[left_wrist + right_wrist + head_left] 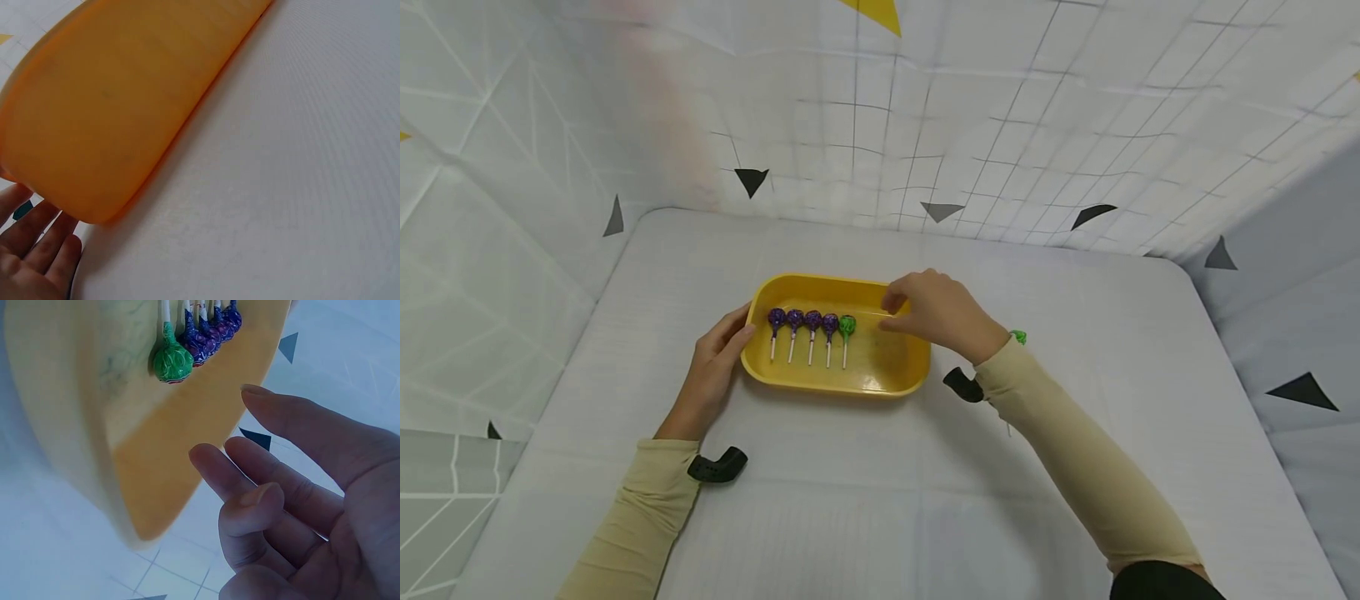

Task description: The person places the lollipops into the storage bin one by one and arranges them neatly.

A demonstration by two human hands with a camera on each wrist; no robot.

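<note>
A yellow tray (pixel 880 383) stands on the white table. In it lies a row of wrapped lollipops: several purple lollipops (pixel 812 320) and one green lollipop (pixel 847 325) at the row's right end, sticks toward the person. My left hand (pixel 713 367) rests against the tray's left end, its fingers (pixel 47 247) along the outer wall in the left wrist view. Over the tray's right end hovers my right hand (pixel 943 315), thumb and fingers apart with nothing between them. The right wrist view shows this hand (pixel 300 506) beside the green lollipop (pixel 172 361), not touching it.
Another green lollipop (pixel 1018 336) lies on the table to the right of the tray, mostly hidden under the right sleeve (pixel 1060 442). Black wrist-camera mounts (pixel 718 467) stick out at both wrists. White patterned cloth walls (pixel 880 125) surround the table's back and sides.
</note>
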